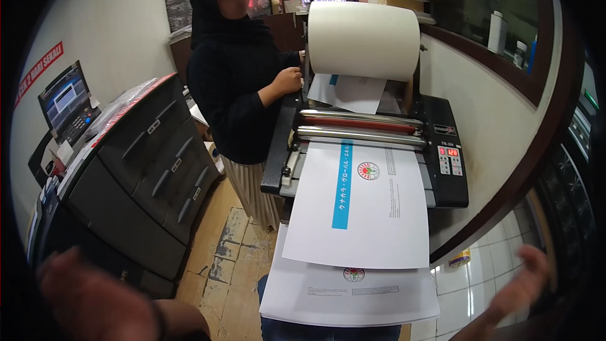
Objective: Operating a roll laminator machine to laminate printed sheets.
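Note:
A black roll laminator (447, 177) with metal and red rollers has a printed sheet (385, 208) coming from it, white with a blue band and round emblem. Below lies a stack of printed sheets (297, 303), with blue denim visible beneath. My blurred left hand (95, 290) is raised at the lower left, open, touching nothing visible. At the lower right, my right hand (514, 284) is open and apart from the stack, its fingers curving upward. A large white roll (363, 41) sits atop the machine, above another sheet (341, 95).
A person in black (227, 107) stands left of the laminator, a hand (287, 82) at its side. A dark multifunction copier (132, 196) with a screen fills the left. A partition wall (505, 107) with a window ledge holding bottles borders the right, above white floor tiles (480, 297).

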`<state>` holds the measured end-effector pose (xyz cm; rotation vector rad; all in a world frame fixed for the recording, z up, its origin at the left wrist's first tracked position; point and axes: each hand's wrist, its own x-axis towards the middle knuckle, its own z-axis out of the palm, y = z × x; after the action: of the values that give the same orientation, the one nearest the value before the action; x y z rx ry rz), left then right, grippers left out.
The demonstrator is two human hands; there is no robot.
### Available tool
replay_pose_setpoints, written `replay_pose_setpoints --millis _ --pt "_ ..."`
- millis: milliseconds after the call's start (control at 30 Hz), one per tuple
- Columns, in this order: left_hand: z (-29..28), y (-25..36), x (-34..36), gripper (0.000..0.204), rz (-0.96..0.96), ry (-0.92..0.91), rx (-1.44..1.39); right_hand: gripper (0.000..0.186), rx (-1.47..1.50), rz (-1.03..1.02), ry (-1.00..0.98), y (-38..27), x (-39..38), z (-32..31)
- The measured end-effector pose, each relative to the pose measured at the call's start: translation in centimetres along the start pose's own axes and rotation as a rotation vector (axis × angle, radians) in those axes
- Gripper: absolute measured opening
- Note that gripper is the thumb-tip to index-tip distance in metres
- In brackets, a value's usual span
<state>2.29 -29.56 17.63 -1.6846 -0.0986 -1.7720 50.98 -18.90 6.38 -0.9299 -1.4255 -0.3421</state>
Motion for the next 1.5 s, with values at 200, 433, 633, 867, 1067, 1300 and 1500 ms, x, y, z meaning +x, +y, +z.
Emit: replay_pose_setpoints --millis 200,433,633,867,1067,1300,1500 --pt "-6.1 2.4 -25.5 0.061 -1.694 -0.619 0.271 0.061 -0.326 0.974 -0.718 13.5 -19.9 -0.8" --pt "-2.4 8.6 -36.9 0.087 -1.966 -0.887 -0.099 0.062 -0.205 0.859 -1.032 8.9 -18.9 2.4" --pt "-1.9 8.2 -35.0 0.088 -2.138 -0.616 -0.116 0.045 -0.152 0.962 -0.935 13.2 -21.6 0.3" --pt "-2.3 8.4 -37.9 0.091 -1.996 -0.665 -0.108 0.041 -0.197 0.868 -1.018 6.2 -13.9 -3.7" --pt "-1.4 6.3 -33.7 0.09 -1.727 -1.33 0.19 0.065 0.181 1.238 -0.778 0.0 -6.0 -10.4" --pt "8.3 1.7 -27.6 0.08 -1.36 -1.387 -0.143 0.044 0.463 0.754 -0.173 5.1 -10.6 -26.6" --pt "16.8 1.7 -21.7 0.082 -1.079 -1.244 -0.824 0.039 0.786 0.683 -0.202 7.6 -6.6 -29.7"
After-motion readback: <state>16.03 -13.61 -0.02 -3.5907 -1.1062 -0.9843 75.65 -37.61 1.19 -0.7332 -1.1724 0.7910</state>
